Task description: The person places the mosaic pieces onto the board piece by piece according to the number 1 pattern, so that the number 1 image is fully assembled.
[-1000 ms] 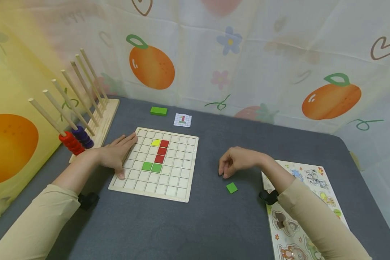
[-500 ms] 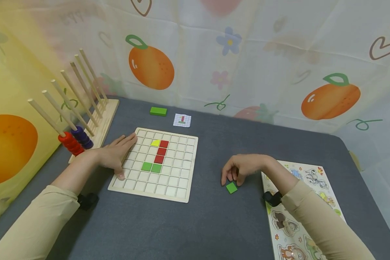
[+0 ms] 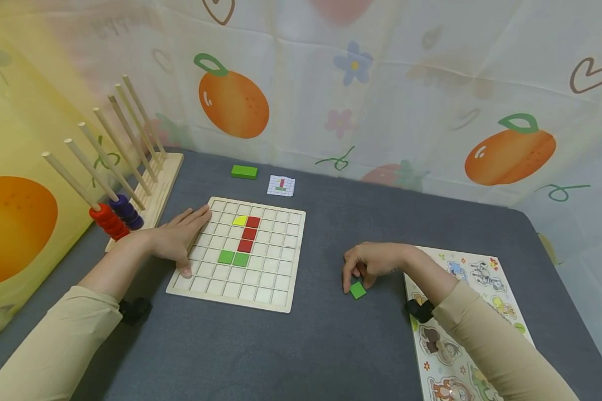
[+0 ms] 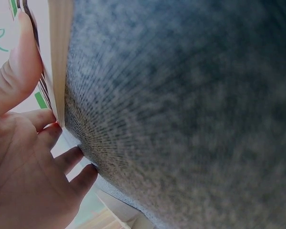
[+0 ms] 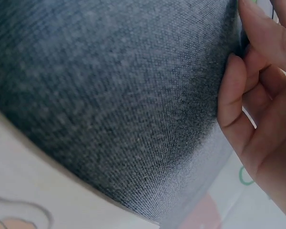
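Observation:
A pale wooden grid board lies on the grey table, with a yellow tile, a column of red tiles and two green tiles in its cells. My left hand rests along the board's left edge, fingers extended and thumb over its lower left part; the left wrist view shows this hand against the board's side. To the right of the board, my right hand reaches down to a loose green tile, finger and thumb at opposite sides of it. That tile is hidden in the right wrist view.
A peg stand with red beads and purple beads stands at left. Behind the board are a green block and a small pattern card. An animal puzzle board lies beneath the right forearm.
My right hand has moved slightly right and down to the loose green tile, its finger and thumb coming to either side. The left hand and the grid board look unchanged.

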